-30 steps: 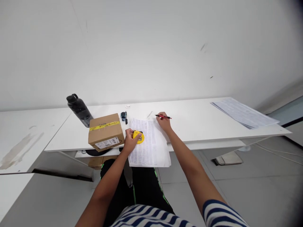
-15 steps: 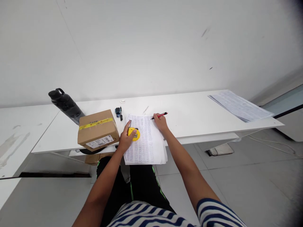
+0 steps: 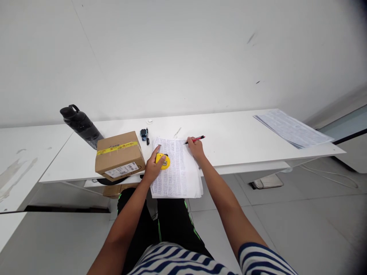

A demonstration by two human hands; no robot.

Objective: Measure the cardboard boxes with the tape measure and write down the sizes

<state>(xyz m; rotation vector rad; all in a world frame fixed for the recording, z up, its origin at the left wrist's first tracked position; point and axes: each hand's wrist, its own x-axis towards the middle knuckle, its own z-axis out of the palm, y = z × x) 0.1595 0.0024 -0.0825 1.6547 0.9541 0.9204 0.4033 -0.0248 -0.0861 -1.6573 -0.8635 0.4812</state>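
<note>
A stack of paper sheets [image 3: 174,179] covered in rows of writing lies at the table's front edge and juts out over my lap. On its left side my left hand [image 3: 152,169] is closed around a yellow tape measure [image 3: 164,162], whose short end of blade points up the page. My right hand [image 3: 196,148] pinches a red and black pen [image 3: 197,138] at the upper right of the sheets, its tip close to the page. Whether the tip touches the paper is too small to tell.
Left of the papers stands a taped cardboard box [image 3: 119,154], with a dark bottle [image 3: 82,125] leaning behind it. A small dark blue device [image 3: 143,133] lies beyond the papers. More printed sheets [image 3: 292,128] rest at the right end of the white table [image 3: 235,141].
The whole view has shifted slightly. Both hands keep their holds on the tape measure and the pen, with hardly any movement over the page.
</note>
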